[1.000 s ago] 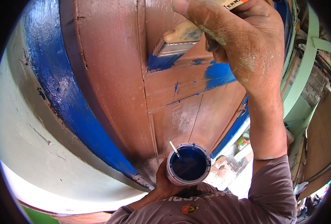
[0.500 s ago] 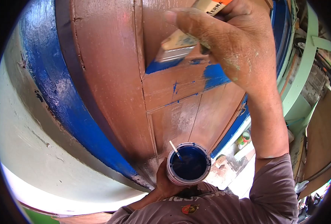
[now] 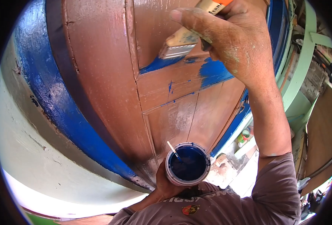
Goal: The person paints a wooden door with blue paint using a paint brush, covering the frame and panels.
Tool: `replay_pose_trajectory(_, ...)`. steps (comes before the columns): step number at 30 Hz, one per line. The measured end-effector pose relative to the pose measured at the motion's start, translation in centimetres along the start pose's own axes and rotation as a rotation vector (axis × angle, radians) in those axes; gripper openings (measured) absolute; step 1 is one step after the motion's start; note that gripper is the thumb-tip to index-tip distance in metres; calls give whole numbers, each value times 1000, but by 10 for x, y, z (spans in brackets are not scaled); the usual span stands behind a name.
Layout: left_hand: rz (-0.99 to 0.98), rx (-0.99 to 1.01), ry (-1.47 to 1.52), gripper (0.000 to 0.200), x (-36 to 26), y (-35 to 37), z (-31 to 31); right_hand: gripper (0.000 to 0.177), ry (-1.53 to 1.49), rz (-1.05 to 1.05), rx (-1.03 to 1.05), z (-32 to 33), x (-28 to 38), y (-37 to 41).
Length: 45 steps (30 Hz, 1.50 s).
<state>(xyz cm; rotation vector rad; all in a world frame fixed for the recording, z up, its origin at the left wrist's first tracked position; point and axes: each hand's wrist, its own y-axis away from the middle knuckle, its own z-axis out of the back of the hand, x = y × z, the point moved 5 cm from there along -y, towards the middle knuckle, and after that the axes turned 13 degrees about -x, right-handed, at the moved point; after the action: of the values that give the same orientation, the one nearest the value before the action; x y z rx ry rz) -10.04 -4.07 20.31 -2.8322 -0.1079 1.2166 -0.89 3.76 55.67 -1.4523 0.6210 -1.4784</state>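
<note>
My right hand (image 3: 233, 41) is closed around the handle of a flat paintbrush (image 3: 181, 42). Its blue-loaded bristles touch the brown wooden door (image 3: 102, 75), at the lower edge of an upper panel. Beside the brush, a patch of wet blue paint (image 3: 215, 72) covers part of the door's cross rail, with small blue smears near it. Low in the view, my left hand (image 3: 166, 183) grips a paint can (image 3: 170, 175) against my chest. Dark blue paint fills much of it, and a thin white stick (image 3: 172, 147) leans out over the rim.
A blue-painted door frame (image 3: 66, 101) curves down the left, bordered by a pale wall (image 3: 19, 138). Green-painted timber (image 3: 302, 56) stands at the right. Behind my right arm, a small tin (image 3: 243, 137) sits near the floor, and a brown board (image 3: 321, 135) leans farther right.
The brush bristles have shifted slightly and press against the panel's lower edge. My view has moved a little, so the door appears farther left. Both hands keep their hold.
</note>
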Motion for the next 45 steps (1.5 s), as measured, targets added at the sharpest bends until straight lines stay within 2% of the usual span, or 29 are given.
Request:
replay_pose_trajectory(2, 9, -56, -34, 75, 0, -1, 0, 17, 94, 45, -77, 6, -9, 1)
replay_pose_trajectory(5, 232, -114, 276, 75, 15, -2, 11, 18, 178, 44, -145, 20, -25, -2)
replay_pose_trajectory(8, 350, -50, 534, 75, 27, -5, 25, 28, 401, 39, -321, 29, -35, 2)
replay_pose_trajectory(11, 399, -45, 584, 75, 28, -4, 25, 28, 519, 25, -311, 46, -40, -2)
replay_pose_trajectory(14, 347, -77, 528, 74, 25, -5, 22, 31, 406, 98, -379, 45, -28, 0)
replay_pose_trajectory(16, 322, -23, 577, 74, 24, -6, 20, 20, -38, -54, -198, 31, -13, -1)
replay_pose_trajectory(18, 386, 98, 651, 72, 30, -8, 26, 22, -127, -74, -110, 21, -15, -5)
replay_pose_trajectory(20, 400, 72, 631, 71, 29, -9, 25, 25, -100, -72, -57, 12, -15, -6)
replay_pose_trajectory(21, 379, -12, 573, 71, 28, -8, 23, 25, -8, -40, -65, 12, -18, -8)
replay_pose_trajectory(23, 367, -97, 549, 70, 27, -8, 23, 25, 140, -131, -128, 13, -18, -9)
replay_pose_trajectory(24, 376, -95, 584, 70, 28, -8, 22, 26, 211, -181, -154, 13, -17, -9)
replay_pose_trajectory(26, 383, -93, 609, 69, 32, -7, 26, 26, 140, -137, -159, 29, -41, -9)
replay_pose_trajectory(27, 383, -91, 595, 69, 35, -7, 30, 25, 274, -169, -199, 37, -41, -9)
replay_pose_trajectory(28, 353, -112, 518, 69, 32, -6, 27, 24, 406, -206, -234, 40, -37, -10)
replay_pose_trajectory(30, 266, -179, 295, 70, 22, -3, 17, 24, 378, -40, -258, 57, -45, -7)
replay_pose_trajectory(31, 218, -199, 177, 70, 16, -1, 11, 23, 416, -132, -340, 55, -27, -8)
replay_pose_trajectory(33, 143, -221, -35, 70, 8, 1, 4, 23, 460, -124, -260, 57, -20, -6)
replay_pose_trajectory(35, 224, -201, 149, 71, 16, 0, 10, 24, 539, -54, -225, 46, -21, -3)
replay_pose_trajectory(36, 332, -179, 423, 72, 28, -2, 20, 24, 491, 26, -212, 35, -20, -2)
replay_pose_trajectory(38, 410, -112, 669, 73, 36, -5, 24, 24, 408, 151, -187, 21, -15, 0)
replay_pose_trajectory(40, 358, -33, 613, 74, 36, -6, 23, 23, 354, 202, -153, 15, -8, -1)
replay_pose_trajectory(42, 389, 51, 702, 75, 38, -7, 20, 23, 304, 71, -128, 11, -2, -7)
replay_pose_trajectory(44, 406, 11, 713, 75, 40, -7, 21, 24, 271, -152, -132, 9, 1, -14)
replay_pose_trajectory(45, 408, -71, 679, 75, 40, -7, 23, 24, 268, -239, -142, 10, -3, -15)
